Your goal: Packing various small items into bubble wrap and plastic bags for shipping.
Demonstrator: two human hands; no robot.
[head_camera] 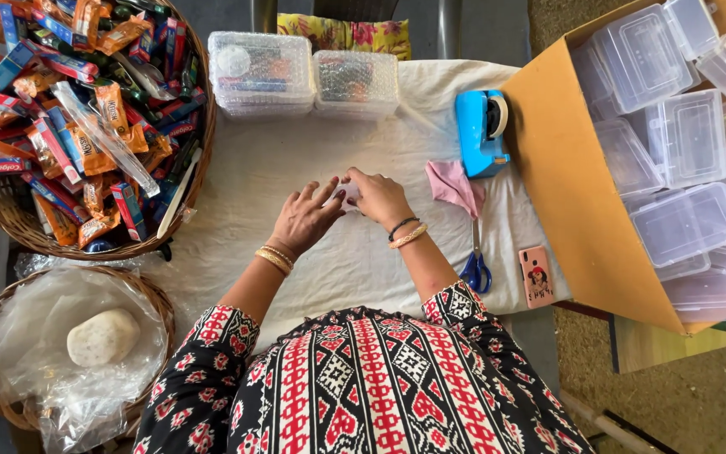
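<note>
Both hands meet near the middle of the desk (313,168), which is draped in a creased white cloth. Left hand (304,217): fingers spread and flat, palm down, pressing lightly on the cloth, gripping nothing that shows. Right hand (380,197): fingers curled inward toward the left fingertips; a small pale scrap (349,192) shows between the two hands, too small to tell its material or whether the right hand pinches it. Thin gold bangles on the left wrist; a black band and a gold one on the right.

Just beside the right hand, toward the desk's right edge: a crumpled pink cloth (454,185), soft and folded. Touching its far side, a blue plastic tape dispenser (481,130), blocky with a round roll. Blue-handled scissors (475,256) lie near the right forearm, blades pointing away from the person. A flat phone in a pink case (536,274) sits at the desk's near right corner.

Far edge: two rectangular clear boxes wrapped in bubble film (304,74), side by side.

Left edge: a round woven wicker basket (10,220) heaped with glossy sachets and slim cartons in red, blue and orange. Below it, a second wicker basket (157,298) lined with crinkled clear plastic, holding one smooth, pale, speckled oval lump (102,336).

Right of the desk: an open cardboard carton (573,202) packed with clear lidded plastic containers (682,134).
</note>
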